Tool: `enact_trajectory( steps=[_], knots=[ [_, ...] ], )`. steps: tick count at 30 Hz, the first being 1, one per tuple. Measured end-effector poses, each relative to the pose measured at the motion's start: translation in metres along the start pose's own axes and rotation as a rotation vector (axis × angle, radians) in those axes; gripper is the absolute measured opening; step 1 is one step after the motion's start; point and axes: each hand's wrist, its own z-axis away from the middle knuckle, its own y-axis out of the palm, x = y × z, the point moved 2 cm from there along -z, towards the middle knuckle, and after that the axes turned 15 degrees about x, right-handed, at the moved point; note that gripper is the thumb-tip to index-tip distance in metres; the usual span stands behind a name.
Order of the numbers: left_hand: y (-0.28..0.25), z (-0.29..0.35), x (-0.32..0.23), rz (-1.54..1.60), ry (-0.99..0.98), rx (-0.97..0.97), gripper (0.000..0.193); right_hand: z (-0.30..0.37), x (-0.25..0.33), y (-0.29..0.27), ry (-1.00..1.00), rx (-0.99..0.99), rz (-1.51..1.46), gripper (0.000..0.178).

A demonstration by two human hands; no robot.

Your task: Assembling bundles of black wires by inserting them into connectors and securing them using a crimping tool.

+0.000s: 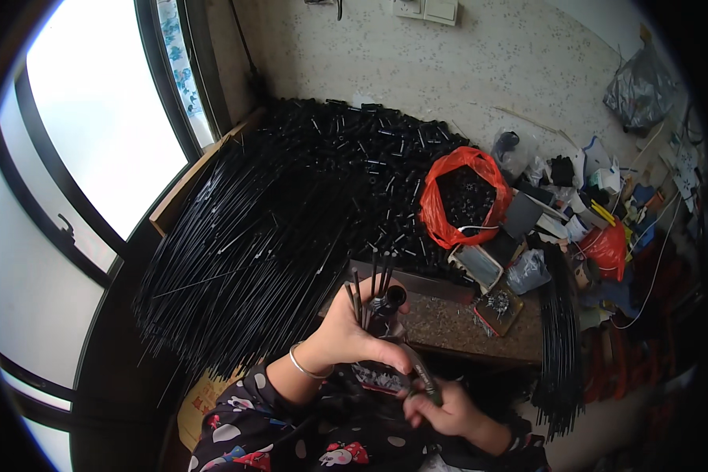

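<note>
My left hand [362, 326] is closed around several thin black rods [356, 291] whose ends stick up past the fingers. A short black cylindrical part with an open round end [395, 296] sits among the rods at the same grip. Just below and to the right, my right hand [444, 409] is closed on a dark, slender, handle-like piece [423, 377]. Its upper end reaches my left thumb. What kind of piece it is I cannot make out, and the right fingers are slightly blurred.
A large heap of thin black rods [228, 267] lies at left, with short black tubular parts [370, 149] piled behind. A red plastic bag [434, 216] holds small black parts. Further right are a shallow dish of small metal pieces [497, 303], hanging black rods [558, 346] and clutter.
</note>
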Motion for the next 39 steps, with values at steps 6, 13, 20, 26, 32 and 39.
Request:
enact_trajectory(
  steps=[6,13,20,26,32,39],
  knots=[
    [0.008,-0.003,-0.008,-0.08,-0.064,-0.06,0.053,0.001,0.002,-0.012,-0.018,0.151,-0.088,0.042],
    [0.015,-0.003,0.001,-0.056,-0.031,-0.112,0.043,0.005,-0.004,-0.015,-0.037,0.298,-0.279,0.052],
    [0.03,-0.02,0.012,-0.024,-0.15,-0.14,0.038,0.001,-0.031,-0.009,-0.006,0.119,-0.265,0.021],
    [0.028,-0.014,0.042,0.091,-0.127,-0.299,0.042,-0.003,-0.023,-0.029,-0.042,-0.199,-0.226,0.014],
    [0.03,-0.02,0.058,0.174,-0.098,-0.157,0.05,0.039,-0.061,-0.202,0.087,-1.138,0.948,0.019],
    [0.025,-0.025,0.076,0.114,-0.164,-0.096,0.046,0.027,-0.068,-0.227,0.167,-0.815,1.322,0.013]
  ],
)
